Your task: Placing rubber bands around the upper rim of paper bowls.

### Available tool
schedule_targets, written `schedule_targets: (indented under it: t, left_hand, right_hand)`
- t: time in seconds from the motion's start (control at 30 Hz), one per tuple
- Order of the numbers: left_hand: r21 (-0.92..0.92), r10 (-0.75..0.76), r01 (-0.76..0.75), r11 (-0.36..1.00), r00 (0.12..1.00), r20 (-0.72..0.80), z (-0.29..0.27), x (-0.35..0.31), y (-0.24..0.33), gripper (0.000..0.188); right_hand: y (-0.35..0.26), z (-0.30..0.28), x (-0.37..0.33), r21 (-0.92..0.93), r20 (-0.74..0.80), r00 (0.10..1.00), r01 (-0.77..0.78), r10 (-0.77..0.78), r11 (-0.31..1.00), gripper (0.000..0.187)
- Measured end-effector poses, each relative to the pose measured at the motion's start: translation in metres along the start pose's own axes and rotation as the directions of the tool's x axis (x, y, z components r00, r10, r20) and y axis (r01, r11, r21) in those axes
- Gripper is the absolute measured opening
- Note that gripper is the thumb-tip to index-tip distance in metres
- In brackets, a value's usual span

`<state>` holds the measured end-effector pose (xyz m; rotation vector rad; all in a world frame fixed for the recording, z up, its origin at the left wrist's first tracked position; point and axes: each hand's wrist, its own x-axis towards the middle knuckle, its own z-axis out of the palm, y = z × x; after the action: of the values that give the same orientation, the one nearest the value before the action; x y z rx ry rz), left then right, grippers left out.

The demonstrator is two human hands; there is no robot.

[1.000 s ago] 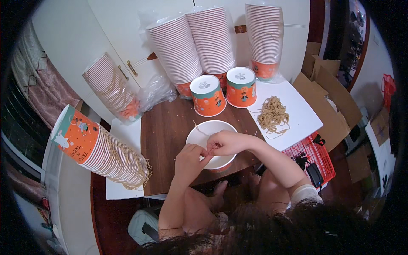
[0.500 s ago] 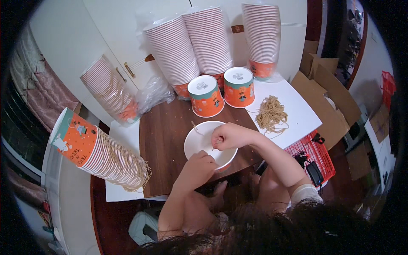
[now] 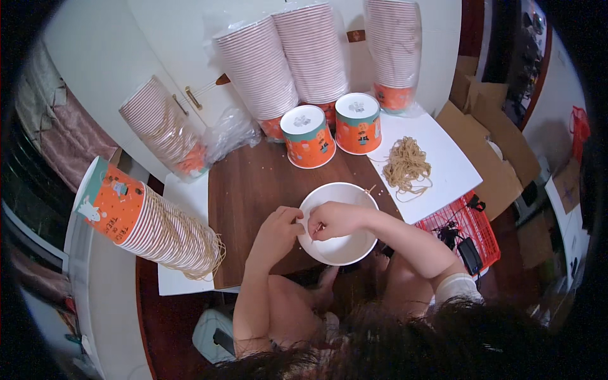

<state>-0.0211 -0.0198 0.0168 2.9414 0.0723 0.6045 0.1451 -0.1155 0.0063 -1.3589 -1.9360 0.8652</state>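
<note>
A white-lined paper bucket [image 3: 348, 250] stands mouth up at the table's front edge, tilted toward me. A short end of tan cord [image 3: 370, 190] pokes out at its far right rim. My left hand [image 3: 276, 235] is at the bucket's left rim, fingers bent; whatever they hold is hidden. Over the bucket's mouth, my right hand [image 3: 337, 220] is closed in a pinch just inside the same rim. A thin strand shows below its fingertips, too small to name. Beyond stand two upside-down orange and green paper buckets [image 3: 310, 147], and to the right lies a pile of tan cords [image 3: 406, 166].
On the left leans a nested stack of orange buckets [image 3: 158, 218] with cords hanging along it. Plastic-wrapped bucket stacks [image 3: 256, 69] line the back, beside a crumpled clear bag [image 3: 233, 134]. Right of the table are a red basket [image 3: 494, 244] with black cables and open cardboard boxes [image 3: 487, 164].
The bucket has shifted right and turned, its cord end passing from the far left rim to the far right. My left hand has moved left and away from me, to the left rim.
</note>
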Motion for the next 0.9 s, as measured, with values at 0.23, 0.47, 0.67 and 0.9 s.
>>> schedule_targets:
  t: [0.23, 0.47, 0.67, 0.9]
  left_hand:
    - [-0.096, -0.109, 0.110, 0.989, 0.994, 0.017, -0.010, 0.003, 0.008, 0.013]
    - [-0.145, -0.354, 0.364, 0.920, 0.931, 0.094, -0.017, -0.003, 0.009, 0.020]
    - [-0.155, -0.213, 0.314, 0.937, 0.863, 0.458, -0.018, -0.012, -0.001, 0.015]
    - [-0.332, -0.106, 0.384, 0.861, 0.776, 0.622, -0.019, -0.005, 0.007, 0.021]
  right_hand:
    - [-0.011, 0.007, 0.002, -0.086, -0.049, 0.987, -0.159, 0.155, 0.984, 0.016]
    - [-0.001, 0.009, 0.002, -0.033, 0.014, 0.993, -0.121, 0.121, 0.992, 0.018]
    - [-0.005, 0.010, 0.004, -0.049, 0.026, 0.992, -0.123, 0.124, 0.991, 0.018]
    - [-0.006, 0.010, 0.005, -0.045, 0.004, 0.990, -0.143, 0.144, 0.989, 0.017]
